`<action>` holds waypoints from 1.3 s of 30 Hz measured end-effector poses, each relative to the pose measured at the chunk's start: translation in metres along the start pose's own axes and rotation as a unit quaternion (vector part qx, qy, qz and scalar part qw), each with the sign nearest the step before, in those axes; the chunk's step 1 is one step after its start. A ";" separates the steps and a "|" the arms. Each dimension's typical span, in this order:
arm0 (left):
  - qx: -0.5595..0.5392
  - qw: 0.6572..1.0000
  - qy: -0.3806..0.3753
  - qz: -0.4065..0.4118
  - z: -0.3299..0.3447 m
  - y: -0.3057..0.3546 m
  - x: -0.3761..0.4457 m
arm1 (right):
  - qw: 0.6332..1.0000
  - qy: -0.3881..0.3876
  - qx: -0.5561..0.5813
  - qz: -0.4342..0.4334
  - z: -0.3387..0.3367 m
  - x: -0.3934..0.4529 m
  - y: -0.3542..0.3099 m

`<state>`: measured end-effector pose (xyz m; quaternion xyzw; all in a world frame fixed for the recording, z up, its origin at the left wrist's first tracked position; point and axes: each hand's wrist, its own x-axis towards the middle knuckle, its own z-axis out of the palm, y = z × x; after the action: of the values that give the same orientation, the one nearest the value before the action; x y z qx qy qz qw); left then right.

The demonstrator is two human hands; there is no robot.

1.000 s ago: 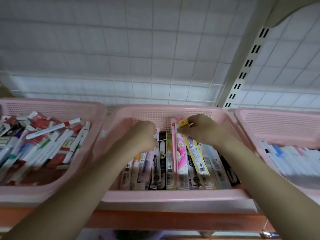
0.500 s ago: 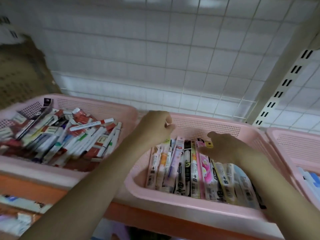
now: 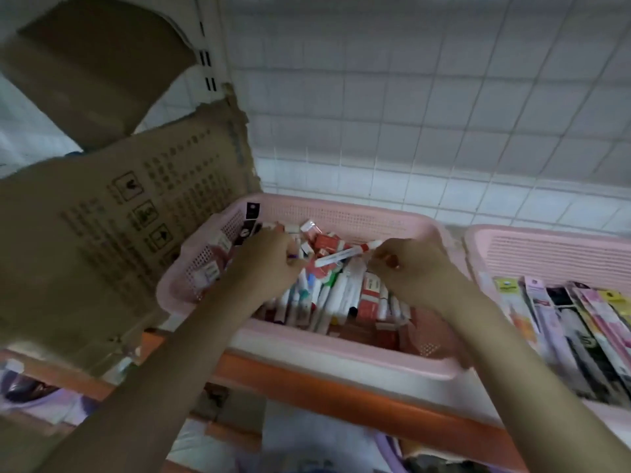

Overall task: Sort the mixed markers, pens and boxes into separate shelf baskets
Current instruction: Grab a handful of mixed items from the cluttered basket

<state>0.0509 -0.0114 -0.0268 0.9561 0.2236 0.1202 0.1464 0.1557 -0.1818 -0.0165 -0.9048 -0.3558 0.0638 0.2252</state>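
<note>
Head view: both hands are digging in the mixed basket (image 3: 345, 361); left hand (image 3: 269, 264) and right hand (image 3: 413, 271) grips unclear; loose markers (image 3: 327, 295) risk spilling.

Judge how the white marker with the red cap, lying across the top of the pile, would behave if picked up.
The white marker looks like a rigid plastic tube, so probably stiff and light. It lies loose atop other markers in the pink basket, so it should lift freely. Its round barrel would likely roll if nudged. The right hand is beside its capped end.
</note>
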 end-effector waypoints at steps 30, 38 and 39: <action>0.019 0.968 -0.229 -0.105 -0.001 -0.045 0.055 | 0.962 -0.170 -0.049 0.207 0.037 0.059 -0.046; 0.071 0.965 -0.249 -0.042 -0.001 -0.047 0.041 | 0.957 -0.187 -0.130 0.180 0.057 0.077 -0.061; 0.089 0.960 -0.260 -0.043 -0.001 -0.046 0.041 | 0.958 -0.184 -0.124 0.179 0.056 0.078 -0.062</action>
<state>0.0680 0.0467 -0.0341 0.9531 0.2281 -0.1597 0.1188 0.1600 -0.0689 -0.0354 -0.9471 -0.2283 0.2239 0.0264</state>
